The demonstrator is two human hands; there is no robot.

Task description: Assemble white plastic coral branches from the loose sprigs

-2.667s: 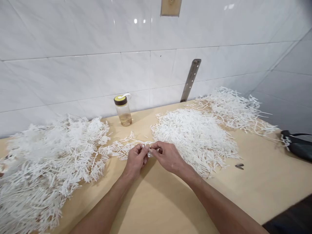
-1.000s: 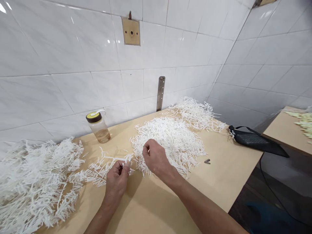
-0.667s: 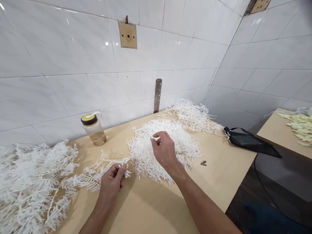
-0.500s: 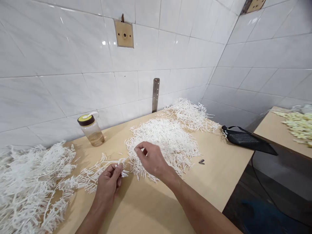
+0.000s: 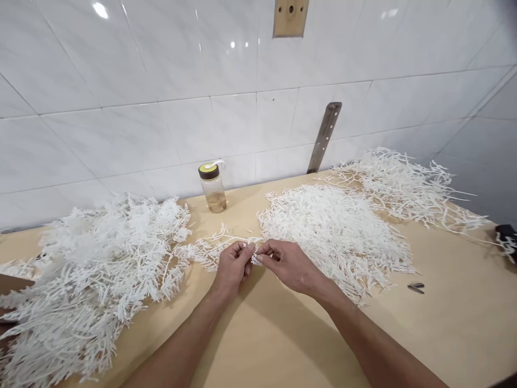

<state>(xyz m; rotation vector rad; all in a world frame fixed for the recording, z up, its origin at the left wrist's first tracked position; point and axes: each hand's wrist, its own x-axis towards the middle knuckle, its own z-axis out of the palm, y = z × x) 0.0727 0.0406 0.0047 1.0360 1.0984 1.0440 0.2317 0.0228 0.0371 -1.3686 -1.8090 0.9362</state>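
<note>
My left hand [image 5: 235,265] is closed, thumb against fingers, on a branched white plastic sprig [image 5: 210,249] that trails off to the left along the table. Close beside it, my right hand [image 5: 286,264] pinches at the small tips at the sprig's near end; the fingertips of both hands almost meet. Behind my right hand spreads a pile of short white pieces [image 5: 335,231]. To the left lies a large heap of white branched sprigs [image 5: 117,253], which the held sprig's far end reaches.
A clear bottle [image 5: 214,191] with brown liquid stands near the tiled wall. A metal bracket [image 5: 324,139] leans there. Thin bare white stems [image 5: 407,186] lie at the back right, a small dark tool [image 5: 416,288] at the right, and a black object [image 5: 507,240] at the edge.
My right hand has come from over the pile of short pieces to the sprig at my left hand. The view has turned left, showing more of the sprig heap.
</note>
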